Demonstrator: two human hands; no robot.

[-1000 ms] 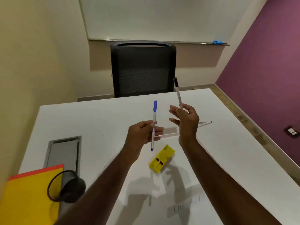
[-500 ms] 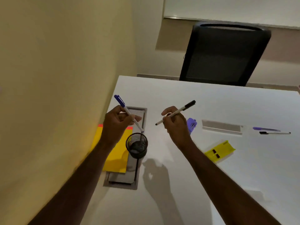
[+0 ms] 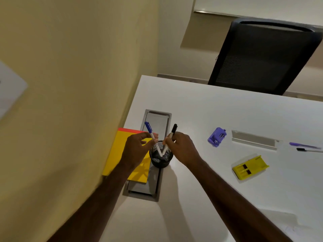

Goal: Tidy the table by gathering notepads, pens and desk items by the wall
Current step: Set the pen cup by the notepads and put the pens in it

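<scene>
Two slim pens (image 3: 151, 133) – mesh cup (image 3: 161, 158)

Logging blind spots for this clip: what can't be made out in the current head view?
- Pen tips: both inside the black cup, hidden by its mesh wall and too dark.
- Cup contents besides the blue pen and black pen: too dark.
- Two pens at far right: cut off by the frame edge.
- Yellow notepad: partly covered by the left hand and forearm.
- Purple item: too small to identify.
</scene>
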